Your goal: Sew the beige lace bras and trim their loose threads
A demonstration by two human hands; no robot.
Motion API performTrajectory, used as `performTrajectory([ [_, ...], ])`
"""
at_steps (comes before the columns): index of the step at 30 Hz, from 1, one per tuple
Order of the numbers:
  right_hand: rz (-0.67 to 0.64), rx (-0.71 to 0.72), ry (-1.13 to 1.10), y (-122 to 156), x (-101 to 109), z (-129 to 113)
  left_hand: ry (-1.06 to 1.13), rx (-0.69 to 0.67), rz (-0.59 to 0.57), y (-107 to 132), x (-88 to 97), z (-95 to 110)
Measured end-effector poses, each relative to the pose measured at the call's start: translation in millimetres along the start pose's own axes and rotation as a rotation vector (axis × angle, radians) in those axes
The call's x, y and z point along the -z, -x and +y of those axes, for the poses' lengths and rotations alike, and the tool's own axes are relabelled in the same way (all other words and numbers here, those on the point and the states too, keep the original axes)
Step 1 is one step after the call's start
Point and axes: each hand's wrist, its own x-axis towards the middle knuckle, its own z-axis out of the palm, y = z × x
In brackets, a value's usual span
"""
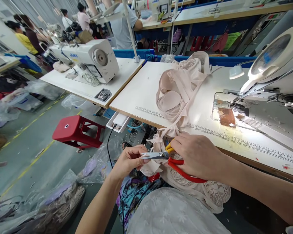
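Observation:
My right hand (pixel 197 155) is closed round red-handled scissors (pixel 172 163), whose steel blades point left. My left hand (pixel 130 159) pinches a piece of pale pink lace fabric (pixel 150 169) right at the blade tips, just below the table's front edge. More of the lace garment (pixel 210 193) lies across my lap. A pile of beige bra pieces (pixel 178 87) sits on the white sewing table (pixel 141 91) and trails down toward my hands.
A white sewing machine (pixel 271 65) stands at the right, lit around its needle plate (pixel 224 113). Another machine (pixel 90 60) is on the left table. A red stool (pixel 75 130) and plastic bags of fabric (pixel 56 201) are on the floor. People work at the back.

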Motion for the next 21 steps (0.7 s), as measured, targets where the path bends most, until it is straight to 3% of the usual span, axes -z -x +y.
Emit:
performTrajectory([
  [6,-0.022,0.021,-0.064,6.7,-2.7,7.8,-0.001,0.042,0.033,4.5,-0.2,1.6],
  [15,-0.036,-0.148,-0.354,13.8,-15.9,1.5,-0.179,-0.067,0.074,8.8,-4.0,5.1],
  [21,0.009,-0.167,-0.250,17.9,-25.0,-1.4,-0.361,-0.115,0.113,12.3,-3.5,-0.2],
])
